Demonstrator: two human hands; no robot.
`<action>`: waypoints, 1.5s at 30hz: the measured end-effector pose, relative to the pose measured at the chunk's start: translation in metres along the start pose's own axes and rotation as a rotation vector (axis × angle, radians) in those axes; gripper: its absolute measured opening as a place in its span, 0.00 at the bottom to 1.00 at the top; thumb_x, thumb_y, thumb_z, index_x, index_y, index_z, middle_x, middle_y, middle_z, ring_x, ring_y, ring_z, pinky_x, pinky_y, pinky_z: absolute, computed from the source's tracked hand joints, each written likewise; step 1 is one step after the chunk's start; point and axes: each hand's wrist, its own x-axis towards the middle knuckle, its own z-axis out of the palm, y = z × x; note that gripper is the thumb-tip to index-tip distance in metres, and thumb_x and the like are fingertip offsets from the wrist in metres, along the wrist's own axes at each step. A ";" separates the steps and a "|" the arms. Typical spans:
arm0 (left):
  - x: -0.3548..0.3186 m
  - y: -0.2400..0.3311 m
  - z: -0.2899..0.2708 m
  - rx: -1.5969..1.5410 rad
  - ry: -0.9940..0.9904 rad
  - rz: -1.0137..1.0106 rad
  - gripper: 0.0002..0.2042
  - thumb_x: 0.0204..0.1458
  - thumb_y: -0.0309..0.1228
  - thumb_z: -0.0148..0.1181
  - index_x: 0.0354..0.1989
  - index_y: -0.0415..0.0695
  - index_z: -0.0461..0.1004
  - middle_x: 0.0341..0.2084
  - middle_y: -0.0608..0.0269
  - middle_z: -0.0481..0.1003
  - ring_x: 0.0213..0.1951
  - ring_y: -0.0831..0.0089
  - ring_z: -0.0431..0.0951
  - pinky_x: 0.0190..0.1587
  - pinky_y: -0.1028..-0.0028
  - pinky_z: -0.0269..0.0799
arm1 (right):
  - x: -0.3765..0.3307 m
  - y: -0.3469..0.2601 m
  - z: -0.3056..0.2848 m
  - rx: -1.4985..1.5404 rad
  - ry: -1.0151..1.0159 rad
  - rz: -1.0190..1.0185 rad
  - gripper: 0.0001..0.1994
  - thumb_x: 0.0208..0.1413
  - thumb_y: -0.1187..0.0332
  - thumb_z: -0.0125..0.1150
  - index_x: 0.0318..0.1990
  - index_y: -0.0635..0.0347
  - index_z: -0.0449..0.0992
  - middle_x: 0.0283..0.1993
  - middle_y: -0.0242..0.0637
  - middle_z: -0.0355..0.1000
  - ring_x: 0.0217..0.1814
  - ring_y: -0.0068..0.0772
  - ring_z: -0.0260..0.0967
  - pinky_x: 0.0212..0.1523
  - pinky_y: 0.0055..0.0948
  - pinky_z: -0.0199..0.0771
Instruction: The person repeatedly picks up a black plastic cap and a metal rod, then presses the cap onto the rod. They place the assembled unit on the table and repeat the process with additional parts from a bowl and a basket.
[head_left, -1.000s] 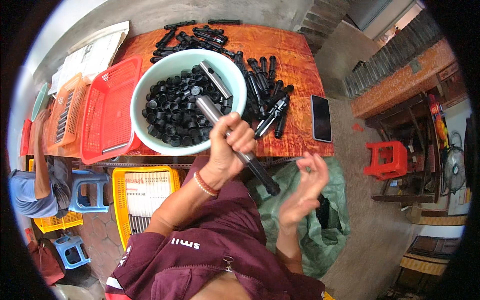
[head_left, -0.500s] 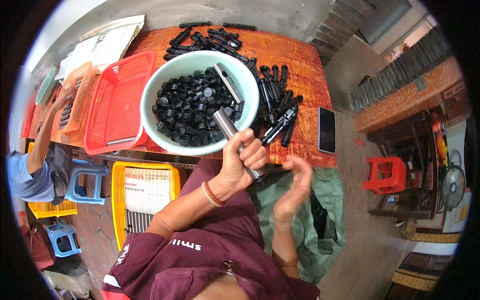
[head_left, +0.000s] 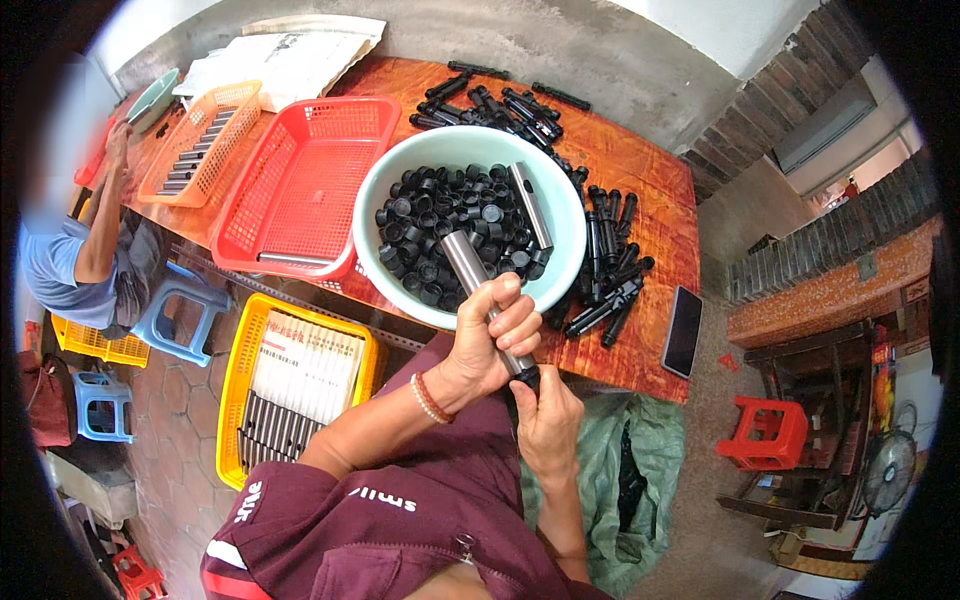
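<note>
My left hand (head_left: 490, 335) is wrapped around a grey metal tube (head_left: 464, 260), which slants over the near rim of a pale green basin (head_left: 375, 290). A black end piece, probably a cap (head_left: 529, 377), shows at the tube's lower end. Against that end my right hand (head_left: 549, 420) is closed, its thumb pressed to the black piece; the fingers are partly hidden. Many small black caps (head_left: 425, 225) fill the basin. Another metal tube, with a slot in its side (head_left: 530, 205), leans on top of them.
Black rod-like parts (head_left: 610, 235) lie behind and right of the basin, near a phone (head_left: 682, 332). Left stand a red basket (head_left: 235, 235) and an orange basket (head_left: 150, 190) of tubes. A yellow crate (head_left: 232, 400) sits below. Another person (head_left: 75, 255) works at far left.
My right hand has come in from the right and closed at the tube's lower end. My left hand still grips the tube. The whole view has shifted.
</note>
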 end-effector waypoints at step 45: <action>-0.068 0.043 -0.027 0.336 0.183 -0.025 0.09 0.52 0.27 0.49 0.21 0.47 0.59 0.07 0.72 0.54 0.09 0.81 0.54 0.13 0.80 0.53 | 0.168 0.054 0.055 -0.041 -0.119 -0.209 0.11 0.46 0.77 0.56 0.39 0.66 0.71 0.36 0.43 0.68 0.31 0.39 0.69 0.35 0.32 0.69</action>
